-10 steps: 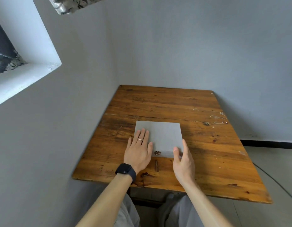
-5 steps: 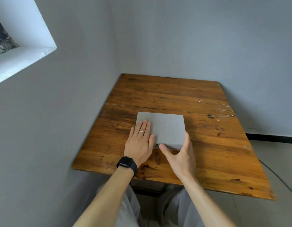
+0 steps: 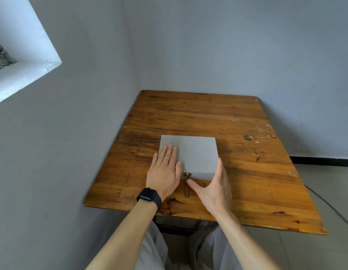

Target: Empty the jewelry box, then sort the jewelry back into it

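Head view, left hand [image 3: 164,170]: palm down, fingers straight and together, pressing flat on the near-left part of the lid; nothing gripped. Black watch [image 3: 149,196] on the wrist, ring [image 3: 166,158] on one finger.
Head view, right hand [image 3: 214,187]: spread wide and holding nothing. The fingers lie along the box's right edge and the thumb reaches toward the front. Whether it touches the box I cannot tell.
Jewelry box [image 3: 196,152]: flat, grey, lid shut, lying on the wooden table [image 3: 257,172] near its front edge, between the two hands.
Clasp [image 3: 187,174]: small dark metal catch at the middle of the front face, just beyond the right thumb tip.
Contents: hidden — lid closed.
Handling, judged: rigid and flat-sided, probably light, so it may slide on the varnished wood if not pinned down.
Hold, judged: keep the left palm on the lid as an anchor — work the clasp with the right thumb, then lift at the front edge.
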Demonstrator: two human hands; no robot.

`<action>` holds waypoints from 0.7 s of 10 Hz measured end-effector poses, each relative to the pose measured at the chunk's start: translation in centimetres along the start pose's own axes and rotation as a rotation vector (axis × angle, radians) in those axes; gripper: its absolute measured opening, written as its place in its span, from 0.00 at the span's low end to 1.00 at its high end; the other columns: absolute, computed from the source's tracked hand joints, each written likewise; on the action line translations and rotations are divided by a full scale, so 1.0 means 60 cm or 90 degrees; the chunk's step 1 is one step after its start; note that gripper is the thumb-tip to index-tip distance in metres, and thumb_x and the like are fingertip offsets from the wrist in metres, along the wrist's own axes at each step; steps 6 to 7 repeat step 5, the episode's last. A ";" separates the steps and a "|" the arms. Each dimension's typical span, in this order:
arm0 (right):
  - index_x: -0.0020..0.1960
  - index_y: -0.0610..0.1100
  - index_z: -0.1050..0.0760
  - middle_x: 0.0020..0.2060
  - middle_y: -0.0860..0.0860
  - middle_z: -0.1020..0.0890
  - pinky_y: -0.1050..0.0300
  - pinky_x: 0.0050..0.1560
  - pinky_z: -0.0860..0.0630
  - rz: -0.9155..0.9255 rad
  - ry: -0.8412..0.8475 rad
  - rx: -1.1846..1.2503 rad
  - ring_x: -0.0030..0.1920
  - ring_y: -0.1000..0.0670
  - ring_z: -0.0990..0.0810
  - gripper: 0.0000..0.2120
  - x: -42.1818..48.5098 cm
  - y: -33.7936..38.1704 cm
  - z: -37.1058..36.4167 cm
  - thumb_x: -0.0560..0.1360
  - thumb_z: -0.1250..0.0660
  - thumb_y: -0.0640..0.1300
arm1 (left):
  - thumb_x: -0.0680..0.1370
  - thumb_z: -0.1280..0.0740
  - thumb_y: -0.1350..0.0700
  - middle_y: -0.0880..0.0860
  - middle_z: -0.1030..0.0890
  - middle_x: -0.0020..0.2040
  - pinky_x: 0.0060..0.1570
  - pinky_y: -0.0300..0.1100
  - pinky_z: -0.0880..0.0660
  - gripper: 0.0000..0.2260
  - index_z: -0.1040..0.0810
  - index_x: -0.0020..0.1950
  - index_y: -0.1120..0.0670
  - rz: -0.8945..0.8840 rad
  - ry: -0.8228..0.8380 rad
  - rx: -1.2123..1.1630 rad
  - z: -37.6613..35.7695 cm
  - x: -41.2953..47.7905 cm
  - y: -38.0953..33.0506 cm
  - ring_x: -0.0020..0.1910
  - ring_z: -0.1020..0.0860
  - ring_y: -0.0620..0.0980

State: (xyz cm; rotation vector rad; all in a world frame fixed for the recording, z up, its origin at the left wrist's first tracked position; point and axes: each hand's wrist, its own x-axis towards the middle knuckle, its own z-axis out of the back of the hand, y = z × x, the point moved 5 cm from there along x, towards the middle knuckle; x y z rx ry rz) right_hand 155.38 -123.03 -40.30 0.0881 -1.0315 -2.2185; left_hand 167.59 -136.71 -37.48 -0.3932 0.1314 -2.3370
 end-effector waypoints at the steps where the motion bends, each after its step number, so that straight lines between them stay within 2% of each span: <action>1: 0.79 0.51 0.55 0.72 0.46 0.32 0.45 0.58 0.21 0.009 -0.028 -0.022 0.68 0.46 0.28 0.57 0.000 0.004 -0.001 0.63 0.27 0.71 | 0.85 0.54 0.49 0.55 0.43 0.81 0.79 0.48 0.57 0.25 0.45 0.81 0.57 -0.005 -0.001 0.026 0.002 0.000 -0.009 0.81 0.48 0.52; 2: 0.79 0.48 0.53 0.71 0.45 0.31 0.48 0.53 0.19 -0.003 -0.029 -0.053 0.65 0.45 0.25 0.56 -0.002 0.009 0.000 0.64 0.28 0.70 | 0.84 0.56 0.48 0.55 0.44 0.81 0.79 0.49 0.57 0.26 0.46 0.81 0.56 0.006 0.008 0.029 0.001 -0.001 -0.013 0.81 0.49 0.52; 3: 0.79 0.49 0.56 0.73 0.46 0.33 0.49 0.57 0.21 -0.018 0.017 -0.044 0.68 0.46 0.28 0.56 -0.001 0.000 -0.001 0.66 0.28 0.68 | 0.85 0.56 0.45 0.52 0.46 0.81 0.78 0.46 0.59 0.26 0.49 0.82 0.54 -0.001 0.017 0.017 0.000 0.001 -0.007 0.81 0.52 0.48; 4: 0.79 0.52 0.57 0.75 0.50 0.36 0.53 0.63 0.26 -0.028 0.119 0.020 0.71 0.50 0.33 0.51 0.002 0.007 0.023 0.70 0.27 0.63 | 0.85 0.57 0.44 0.51 0.47 0.82 0.77 0.43 0.61 0.26 0.49 0.82 0.53 -0.011 0.016 0.003 0.005 0.000 -0.004 0.80 0.53 0.47; 5: 0.79 0.52 0.46 0.75 0.53 0.33 0.57 0.67 0.34 -0.025 0.126 0.125 0.72 0.53 0.33 0.41 0.032 0.042 0.100 0.74 0.28 0.57 | 0.85 0.57 0.44 0.49 0.47 0.82 0.76 0.42 0.63 0.26 0.49 0.82 0.52 -0.015 0.011 -0.010 0.003 0.002 -0.004 0.80 0.54 0.46; 7: 0.79 0.52 0.46 0.75 0.53 0.33 0.57 0.67 0.34 -0.025 0.126 0.125 0.72 0.53 0.33 0.41 0.032 0.042 0.100 0.74 0.28 0.57 | 0.85 0.57 0.44 0.49 0.47 0.82 0.76 0.42 0.63 0.26 0.49 0.82 0.52 -0.015 0.011 -0.010 0.003 0.002 -0.004 0.80 0.54 0.46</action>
